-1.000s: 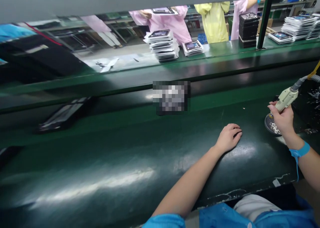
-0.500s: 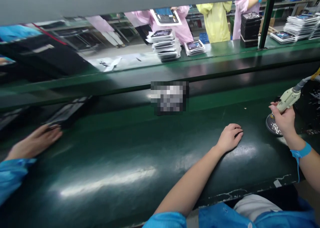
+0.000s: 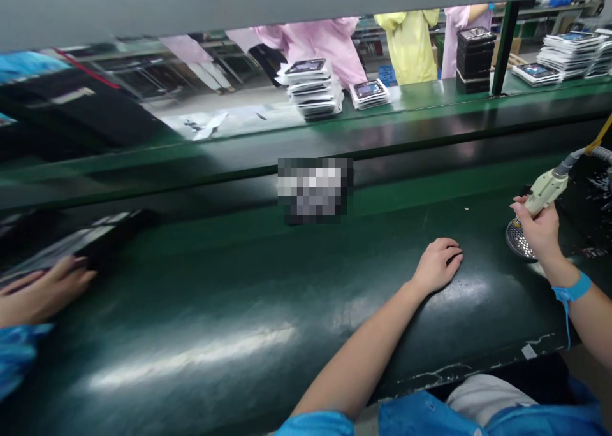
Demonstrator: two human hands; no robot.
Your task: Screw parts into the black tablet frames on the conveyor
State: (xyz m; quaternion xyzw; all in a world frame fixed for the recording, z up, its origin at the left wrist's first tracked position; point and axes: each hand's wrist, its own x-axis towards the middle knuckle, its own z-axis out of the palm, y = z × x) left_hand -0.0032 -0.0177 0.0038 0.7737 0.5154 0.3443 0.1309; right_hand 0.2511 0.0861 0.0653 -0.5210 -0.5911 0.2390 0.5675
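My left hand (image 3: 438,264) lies palm down on the dark green work surface (image 3: 268,283), fingers slightly bent, holding nothing. At the right, my right hand (image 3: 542,227) is wrapped round the pale green handle of a corded electric screwdriver (image 3: 547,190). Its lower end points down at a round perforated metal dish (image 3: 519,239). A blue strap (image 3: 576,289) circles my right wrist. Far left, a co-worker's hand (image 3: 52,289) in a blue sleeve touches a long dark flat object (image 3: 76,241), smeared by motion. A dark thing with a pixelated face (image 3: 315,190) sits mid-view near the back ledge.
Behind the ledge stand a stack of white-edged flat devices (image 3: 313,88), a smaller pile (image 3: 369,94), a black stack (image 3: 474,60) and more white stacks (image 3: 571,53). People in pink (image 3: 329,47) and yellow (image 3: 408,47) are beyond. A grey beam (image 3: 201,9) crosses overhead.
The co-worker's hand and the long dark object at far left have moved further left. The white-framed panel held by a person in pink has gone from view. My hands stay almost still.
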